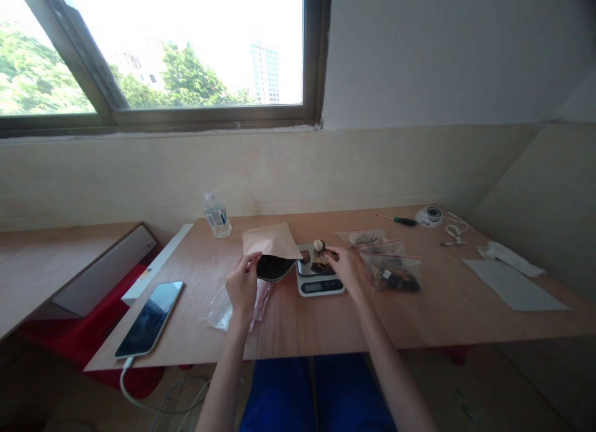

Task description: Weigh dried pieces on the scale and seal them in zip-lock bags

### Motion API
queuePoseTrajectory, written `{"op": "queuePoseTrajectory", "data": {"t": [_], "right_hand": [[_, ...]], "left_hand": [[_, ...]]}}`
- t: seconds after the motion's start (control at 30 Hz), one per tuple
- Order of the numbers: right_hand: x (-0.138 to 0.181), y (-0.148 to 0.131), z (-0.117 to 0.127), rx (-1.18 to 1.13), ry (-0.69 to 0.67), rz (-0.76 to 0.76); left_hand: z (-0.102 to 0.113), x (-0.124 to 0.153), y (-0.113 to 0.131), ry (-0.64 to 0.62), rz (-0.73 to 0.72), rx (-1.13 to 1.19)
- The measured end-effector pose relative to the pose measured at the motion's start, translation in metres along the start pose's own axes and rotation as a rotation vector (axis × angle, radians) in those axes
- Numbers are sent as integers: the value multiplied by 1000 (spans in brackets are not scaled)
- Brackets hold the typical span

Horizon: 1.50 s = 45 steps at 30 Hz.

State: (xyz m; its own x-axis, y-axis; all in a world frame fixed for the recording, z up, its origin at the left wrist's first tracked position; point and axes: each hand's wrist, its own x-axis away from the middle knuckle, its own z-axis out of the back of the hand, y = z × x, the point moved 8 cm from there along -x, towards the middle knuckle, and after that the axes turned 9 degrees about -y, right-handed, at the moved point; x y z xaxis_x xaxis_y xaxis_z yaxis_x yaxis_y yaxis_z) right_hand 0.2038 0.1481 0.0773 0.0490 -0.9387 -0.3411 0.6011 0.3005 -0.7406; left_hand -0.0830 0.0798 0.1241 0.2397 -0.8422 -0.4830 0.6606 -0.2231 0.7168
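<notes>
Head view: left hand (pixel 242 286) pinches the edge of a tan paper pouch (pixel 272 241), fingers closed on it, dark opening facing the person. At 3 o'clock of the pouch, touching distance, sits a small scale (pixel 320 285) with dark pieces on its pan. Right hand (pixel 347 267) rests over the pan, fingers seemingly nipping one dark piece (pixel 331 255) — too small to be sure. Two zip bags (pixel 393 272) lie at 3 o'clock of the scale. Phone (pixel 149 318) at 9 o'clock on the surface (pixel 465 320).
</notes>
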Motion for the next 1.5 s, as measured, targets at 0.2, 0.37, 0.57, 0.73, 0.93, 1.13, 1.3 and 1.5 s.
{"op": "queuePoseTrajectory", "data": {"t": [0.2, 0.37, 0.57, 0.73, 0.93, 1.13, 1.3, 1.5], "right_hand": [[-8, 11, -5, 92, 81, 39], [5, 25, 3, 6, 190, -11], [24, 26, 5, -5, 247, 46], [22, 18, -3, 74, 196, 75], [23, 5, 0, 76, 165, 128], [46, -18, 28, 21, 322, 205], [60, -82, 15, -139, 149, 342], [66, -148, -71, 13, -391, 394]], "left_hand": [[-2, -1, 0, -30, -9, 14], [0, -1, 0, -20, -11, 21], [-2, 1, 0, -26, -4, 6], [-3, 1, 0, -37, -20, 22], [-1, 0, -1, -37, 3, 11], [-3, 1, 0, -39, -5, -13], [-7, 5, 3, -29, -15, -18], [-9, 14, 2, 11, 4, -25]]}}
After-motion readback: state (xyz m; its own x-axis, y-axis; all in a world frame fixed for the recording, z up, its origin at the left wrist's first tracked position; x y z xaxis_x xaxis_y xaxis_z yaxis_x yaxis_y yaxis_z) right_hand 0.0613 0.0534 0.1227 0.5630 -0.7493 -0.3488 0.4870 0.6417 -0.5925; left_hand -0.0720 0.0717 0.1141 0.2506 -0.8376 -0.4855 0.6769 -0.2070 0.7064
